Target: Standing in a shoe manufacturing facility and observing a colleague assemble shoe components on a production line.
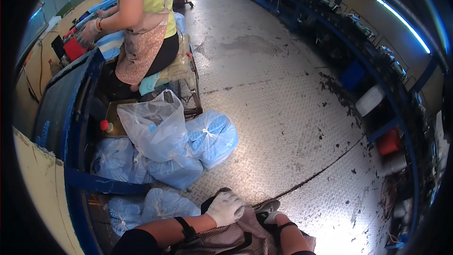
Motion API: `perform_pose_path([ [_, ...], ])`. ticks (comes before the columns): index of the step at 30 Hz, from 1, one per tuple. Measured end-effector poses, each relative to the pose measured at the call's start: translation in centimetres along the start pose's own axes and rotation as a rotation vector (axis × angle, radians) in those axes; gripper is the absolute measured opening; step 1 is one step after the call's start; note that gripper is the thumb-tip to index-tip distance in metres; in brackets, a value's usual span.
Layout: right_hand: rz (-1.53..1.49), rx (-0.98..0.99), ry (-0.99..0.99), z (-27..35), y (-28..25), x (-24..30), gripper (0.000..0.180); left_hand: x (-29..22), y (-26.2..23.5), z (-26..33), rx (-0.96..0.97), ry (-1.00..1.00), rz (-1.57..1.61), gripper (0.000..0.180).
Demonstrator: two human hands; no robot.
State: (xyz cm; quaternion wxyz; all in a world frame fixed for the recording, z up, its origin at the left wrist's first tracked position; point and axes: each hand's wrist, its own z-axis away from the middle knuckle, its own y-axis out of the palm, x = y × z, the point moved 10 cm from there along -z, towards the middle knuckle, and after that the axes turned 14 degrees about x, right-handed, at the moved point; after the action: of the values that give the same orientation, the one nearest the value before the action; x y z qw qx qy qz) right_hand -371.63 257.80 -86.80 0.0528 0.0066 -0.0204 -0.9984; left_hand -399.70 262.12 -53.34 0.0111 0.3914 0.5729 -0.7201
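Observation:
My left hand point(225, 208) wears a white glove and a black wrist strap. It lies knuckles-up with curled fingers on a dark fold above my checked apron point(236, 238). It holds nothing that I can see. Of my right hand point(271, 216) only a bit of white glove shows beyond a black strap, next to a grey object point(268, 205); its fingers are hidden. Tied clear bags of blue pieces point(212, 137) lie on the floor just ahead of my hands, and another such bag point(165, 204) lies left of my left hand.
A seated person point(146, 14) in a yellow-green top, patterned apron and gloves works at a bench at upper left. A blue frame point(101, 185) borders the bags. A red-capped bottle point(104, 125) stands behind them. Diamond-plate floor point(283, 89) stretches right to a row of machines point(377, 66).

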Motion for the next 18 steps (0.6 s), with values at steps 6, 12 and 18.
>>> perform_pose_path([
  [6, 0.123, -0.099, 0.031, 0.7, 0.3, 2.5, 0.070, 1.2, 0.9, 0.9, -0.006, -0.025, 0.021, 0.025],
  [12, 0.109, -0.139, 0.020, -1.1, 0.5, 0.9, 0.070, 0.6, 0.2, 1.0, -0.058, 0.006, 0.025, 0.018],
  [18, 0.042, -0.064, -0.004, -1.0, 0.5, 0.7, 0.067, 0.4, -0.2, 1.4, -0.126, 0.022, 0.034, 0.015],
])
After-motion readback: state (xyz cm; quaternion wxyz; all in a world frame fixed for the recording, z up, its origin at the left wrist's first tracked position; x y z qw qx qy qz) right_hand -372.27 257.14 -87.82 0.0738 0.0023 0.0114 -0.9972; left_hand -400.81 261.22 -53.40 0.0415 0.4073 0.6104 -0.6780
